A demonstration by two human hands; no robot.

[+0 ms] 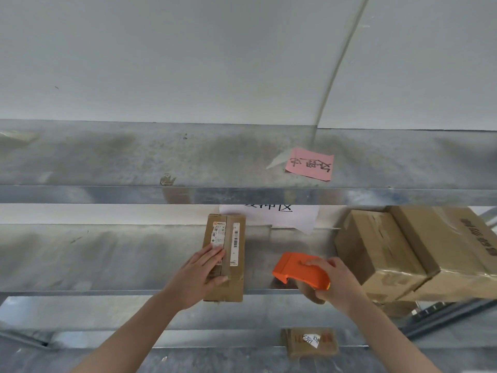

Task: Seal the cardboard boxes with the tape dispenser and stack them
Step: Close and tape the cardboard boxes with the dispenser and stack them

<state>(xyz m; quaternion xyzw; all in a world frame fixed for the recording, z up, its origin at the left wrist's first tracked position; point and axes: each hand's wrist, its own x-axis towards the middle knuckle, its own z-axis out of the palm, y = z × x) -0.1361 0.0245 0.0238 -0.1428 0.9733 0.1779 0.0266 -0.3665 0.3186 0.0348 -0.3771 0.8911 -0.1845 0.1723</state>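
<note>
cardboard box [229, 238] labelled "507 n", orange tape dispenser [297, 271]

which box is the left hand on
The narrow box with white barcode labels, in the middle: the left hand rests on it. The bigger boxes at the right and the flat parcel below are untouched.

Small cardboard box [228, 254]: brown, oblong, flaps closed, white barcode labels on its top face, lying flat with its long side running away from the viewer. Tape dispenser [298, 270]: orange plastic with a brown roll beneath, just right of the small cardboard box and apart from it, nose pointing towards it. Large taped box [376, 254] and printed large box [451, 238]: brown, closed, touching side by side, well right of the small cardboard box.
</note>
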